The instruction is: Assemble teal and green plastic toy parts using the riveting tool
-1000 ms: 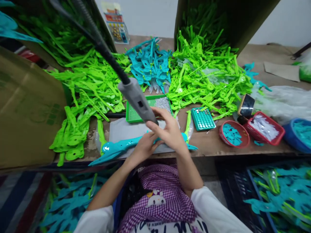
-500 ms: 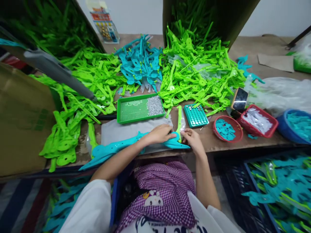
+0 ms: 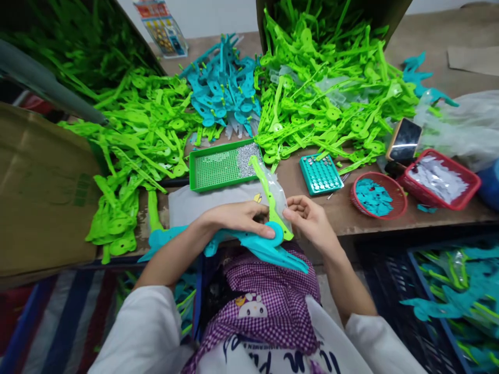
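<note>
Held at the table's front edge is a long turquoise plastic part (image 3: 268, 250), its pointed end jutting over my lap. My left hand (image 3: 237, 218) is closed on its round joint, thumb on top. A lime-green plastic arm (image 3: 268, 189) with a clear piece along its side rises from that joint, tilted to the left. At the lower right of this arm, my right hand (image 3: 307, 221) pinches the clear piece (image 3: 278, 195) near the joint. Beneath my left hand lies a grey cloth (image 3: 195, 205).
Behind are a green tray (image 3: 214, 166) of small metal bits and a teal tray (image 3: 322, 174) of round pieces. A red basket (image 3: 378, 195) of turquoise pieces and a red basket (image 3: 440, 179) of white pieces stand right. Lime-green parts (image 3: 327, 109) are heaped at the back.
The turquoise part's right end has swung down over my lap. The lime-green arm has tilted left, its top towards the green tray. Both hands have stayed at the joint, and the view has shifted.
</note>
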`<state>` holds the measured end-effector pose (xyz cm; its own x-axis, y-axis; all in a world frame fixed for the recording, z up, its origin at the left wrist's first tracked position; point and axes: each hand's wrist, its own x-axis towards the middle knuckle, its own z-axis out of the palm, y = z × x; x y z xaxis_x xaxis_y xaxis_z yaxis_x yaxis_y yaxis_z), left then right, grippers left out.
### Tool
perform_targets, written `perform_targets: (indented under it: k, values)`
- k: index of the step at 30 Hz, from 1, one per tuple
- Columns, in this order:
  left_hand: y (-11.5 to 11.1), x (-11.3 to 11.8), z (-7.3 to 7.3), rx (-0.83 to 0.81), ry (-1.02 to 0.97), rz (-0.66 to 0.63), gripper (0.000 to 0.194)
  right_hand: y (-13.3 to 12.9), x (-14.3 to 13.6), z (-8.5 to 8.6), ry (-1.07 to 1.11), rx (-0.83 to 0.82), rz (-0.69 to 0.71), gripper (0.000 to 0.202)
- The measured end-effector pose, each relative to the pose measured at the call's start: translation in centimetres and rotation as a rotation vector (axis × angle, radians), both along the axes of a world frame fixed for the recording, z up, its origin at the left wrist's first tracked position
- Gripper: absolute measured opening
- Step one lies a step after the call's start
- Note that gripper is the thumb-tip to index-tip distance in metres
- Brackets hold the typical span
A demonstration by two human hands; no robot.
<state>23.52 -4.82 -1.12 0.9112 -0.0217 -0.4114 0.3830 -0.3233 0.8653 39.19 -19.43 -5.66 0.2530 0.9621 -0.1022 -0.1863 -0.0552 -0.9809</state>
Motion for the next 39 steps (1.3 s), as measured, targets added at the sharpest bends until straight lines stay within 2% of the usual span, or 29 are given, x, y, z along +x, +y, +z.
perform_targets:
  k: [2,3,6,7,10,13,16,19,22,26,29,32,35,37,39]
  values:
    - [-0.4,-0.7,0.2,-0.015,-0.026,-0.005,0.048,-1.2,1.0,-0.2,-0.183,0.029,0.041,0.026]
    - [-0.5,-1.0,0.4,-0.02,-0.03,-0.011,0.048,-1.9,1.9,-0.6,-0.342,0.037,0.018,0.024]
    - [-0.5,-1.4,0.7,-0.021,-0.028,-0.035,0.048,-3.6,5.6,-2.8,-1.034,-0.009,-0.16,0.027]
    - [-0.4,-1.5,0.7,-0.027,-0.03,-0.047,0.047,-3.9,6.9,-3.7,-1.252,-0.043,-0.167,0.032]
    - [-0.1,-1.4,0.7,-0.056,-0.039,-0.08,0.046,-4.2,9.6,-6.2,-1.669,-0.1,-0.039,0.044]
    - [0.1,-1.1,0.6,-0.102,-0.015,-0.076,0.045,-3.8,11.0,-7.4,-1.819,-0.076,0.088,0.038]
    - [-0.1,-0.8,0.7,-0.189,0.048,-0.052,0.045,-3.4,11.9,-7.3,-1.874,-0.022,0.199,0.032]
    - [-0.3,-0.5,0.8,-0.266,0.08,-0.028,0.045,-3.2,12.5,-6.6,-1.936,-0.015,0.225,0.031]
    - [-0.3,-0.4,0.4,-0.274,0.061,-0.02,0.043,-2.6,12.8,-6.0,-2.01,-0.016,0.287,0.022]
    - [-0.3,-0.5,-0.2,-0.275,0.061,-0.021,0.042,-1.6,13.0,-6.0,-2.067,0.118,0.386,0.02]
    - [-0.4,-0.6,0.2,-0.314,0.095,-0.001,0.042,-1.5,12.6,-5.7,-2.05,0.267,0.363,0.021]
    - [-0.6,-0.6,0.8,-0.34,0.145,0.022,0.042,-2.4,10.4,-4.4,-1.892,0.473,0.215,0.025]
    - [-0.5,-0.4,1.3,-0.303,0.134,0.024,0.042,-4.1,6.6,-2.7,-1.646,0.639,0.071,0.024]
    - [-0.5,-0.3,1.4,-0.272,0.102,0.018,0.042,-5.2,4.1,-1.6,-1.498,0.613,0.059,0.021]
    - [-0.5,-0.4,1.5,-0.258,0.076,0.008,0.042,-6.2,2.2,-0.5,-1.308,0.478,0.082,0.014]
